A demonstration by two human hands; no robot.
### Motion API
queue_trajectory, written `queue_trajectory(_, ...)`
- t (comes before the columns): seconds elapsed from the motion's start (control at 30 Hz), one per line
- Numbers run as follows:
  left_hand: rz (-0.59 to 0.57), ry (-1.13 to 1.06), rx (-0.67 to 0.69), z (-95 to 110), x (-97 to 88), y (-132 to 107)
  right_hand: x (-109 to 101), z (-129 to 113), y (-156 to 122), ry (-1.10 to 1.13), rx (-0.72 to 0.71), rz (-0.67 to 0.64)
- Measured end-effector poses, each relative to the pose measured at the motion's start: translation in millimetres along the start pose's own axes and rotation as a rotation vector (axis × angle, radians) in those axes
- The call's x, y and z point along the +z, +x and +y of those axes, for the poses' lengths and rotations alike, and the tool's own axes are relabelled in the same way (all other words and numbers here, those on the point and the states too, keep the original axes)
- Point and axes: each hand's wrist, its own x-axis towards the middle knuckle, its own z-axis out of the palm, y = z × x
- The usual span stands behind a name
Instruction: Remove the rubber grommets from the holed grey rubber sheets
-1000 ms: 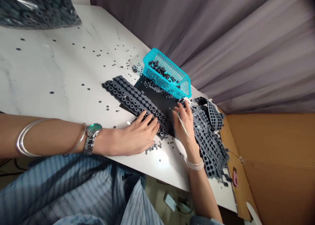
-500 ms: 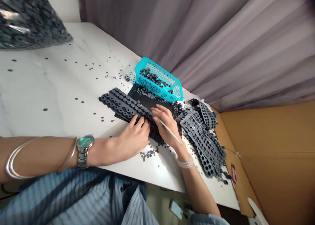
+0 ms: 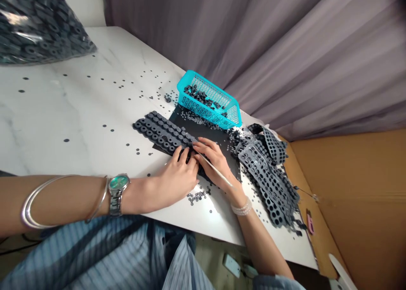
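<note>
A dark rubber sheet studded with small black rings (image 3: 160, 131) lies on a black mat (image 3: 209, 137) on the white marble table (image 3: 79, 108). My left hand (image 3: 177, 175) presses on the near end of this sheet, fingers curled down onto the rings. My right hand (image 3: 214, 161) rests beside it, fingers closed around a thin pale stick (image 3: 218, 175), its tip at the sheet next to my left fingertips. A teal plastic basket (image 3: 211, 99) holding loose black rings stands just behind the mat.
A heap of punched-out grey rubber sheets (image 3: 269, 175) lies right of my hands near the table's edge. Loose rings and small black dots (image 3: 198, 195) are scattered over the table. A clear bag of black rings (image 3: 34, 31) sits far left. Grey curtain and brown cardboard lie beyond.
My right hand moved left from the heap of empty sheets onto the ringed sheet, meeting my left hand. My left fingers curled in. The camera view shifted slightly.
</note>
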Motion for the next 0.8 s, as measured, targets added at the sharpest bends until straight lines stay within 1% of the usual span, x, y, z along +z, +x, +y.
queue_trajectory(0.13, 0.011, 0.009, -0.009, 1.7, 5.3, -2.3, 1.9, 0.6, 0.5, 0.009, -0.004, -0.022)
queue_trajectory(0.3, 0.024, 0.032, 0.028, 2.2, 12.7, -5.2, 4.3, 4.7, 0.1, -0.010, 0.015, -0.045)
queue_trajectory(0.5, 0.022, 0.037, 0.034, 2.3, 16.1, -5.3, 5.9, 2.8, 7.7, -0.074, -0.041, -0.068)
queue_trajectory(0.67, 0.021, -0.007, 0.020, 3.6, 16.4, -4.2, 5.7, -1.2, 12.3, -0.106, -0.062, -0.077)
queue_trajectory(0.73, 0.017, -0.023, 0.017, 3.4, 14.5, -4.1, 3.8, -1.0, 14.1, -0.108, -0.058, -0.065)
queue_trajectory(0.8, 0.005, -0.031, 0.021, 2.1, 11.6, -4.1, -0.8, 1.8, 15.4, -0.110, -0.024, -0.003)
